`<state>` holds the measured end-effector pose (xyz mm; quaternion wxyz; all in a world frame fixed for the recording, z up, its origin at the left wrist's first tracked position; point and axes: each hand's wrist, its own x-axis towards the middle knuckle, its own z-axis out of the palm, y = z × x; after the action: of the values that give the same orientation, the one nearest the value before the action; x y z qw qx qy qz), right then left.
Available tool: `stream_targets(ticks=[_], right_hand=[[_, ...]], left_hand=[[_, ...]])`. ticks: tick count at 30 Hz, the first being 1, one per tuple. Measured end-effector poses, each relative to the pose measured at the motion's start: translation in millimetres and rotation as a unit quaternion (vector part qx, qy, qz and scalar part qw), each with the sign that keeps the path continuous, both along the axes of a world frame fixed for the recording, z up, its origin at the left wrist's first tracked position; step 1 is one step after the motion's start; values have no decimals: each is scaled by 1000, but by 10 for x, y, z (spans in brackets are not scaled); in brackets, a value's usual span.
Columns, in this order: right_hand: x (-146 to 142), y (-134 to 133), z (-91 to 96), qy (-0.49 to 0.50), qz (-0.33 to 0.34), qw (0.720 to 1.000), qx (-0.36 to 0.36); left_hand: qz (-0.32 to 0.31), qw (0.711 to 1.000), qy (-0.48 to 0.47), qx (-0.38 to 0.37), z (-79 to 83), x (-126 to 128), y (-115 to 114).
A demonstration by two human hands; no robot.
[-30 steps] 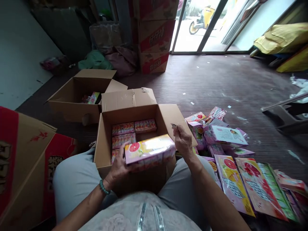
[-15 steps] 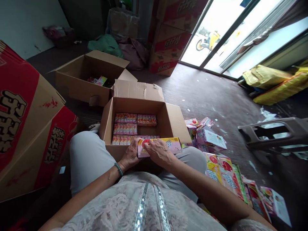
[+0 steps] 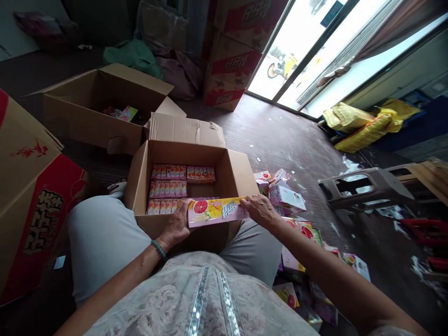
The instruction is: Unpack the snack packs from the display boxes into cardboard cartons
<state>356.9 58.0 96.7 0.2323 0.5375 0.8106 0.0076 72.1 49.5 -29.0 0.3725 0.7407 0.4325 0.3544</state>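
A long yellow and pink printed carton [image 3: 219,212] with a grapefruit picture is held level across my lap, over the near edge of an open cardboard box [image 3: 191,145]. My left hand [image 3: 177,223] grips its left end, and my right hand [image 3: 261,209] has its fingers closed on the right end. Inside the cardboard box, small pink and orange packs [image 3: 168,189] lie in rows. The carton hides part of the nearest row.
Another open box [image 3: 87,114] holds a few packs. Printed boxes [image 3: 49,214] stand at left, stacked ones [image 3: 229,63] at the back. Cartons [image 3: 287,198] lie in a pile on the floor at right, near a grey plastic stool [image 3: 364,186] and yellow sacks [image 3: 353,126].
My right hand has slid from the middle of the carton to its right end, uncovering the printed front. My left hand stays on the left end. The view has turned to the right.
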Motion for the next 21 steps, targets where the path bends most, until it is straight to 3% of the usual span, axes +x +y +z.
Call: stream_targets(ticks=[3, 6, 8, 10, 14, 16, 19, 21], right_hand=[[343, 62, 70, 19, -16, 1000, -6], [459, 123, 128, 55, -85, 995, -8], [391, 132, 167, 78, -137, 987, 35], [209, 113, 169, 114, -143, 980, 76], [-308, 110, -30, 161, -35, 986, 16], [-472, 172, -153, 155, -17, 988, 7], [-436, 288, -175, 151, -26, 988, 21], [-240, 319, -41, 138, -75, 986, 54]], left_hand=[[0, 1000, 12, -7, -4, -4, 25], [20, 999, 22, -22, -25, -17, 37], [30, 999, 27, -20, -46, -40, 39], [36, 999, 32, -13, -78, -65, 41], [59, 998, 29, -24, -175, -63, 62], [79, 996, 26, -35, -219, -33, 80], [106, 993, -3, -46, -262, -10, 132], [114, 992, 12, -60, -276, -48, 202]])
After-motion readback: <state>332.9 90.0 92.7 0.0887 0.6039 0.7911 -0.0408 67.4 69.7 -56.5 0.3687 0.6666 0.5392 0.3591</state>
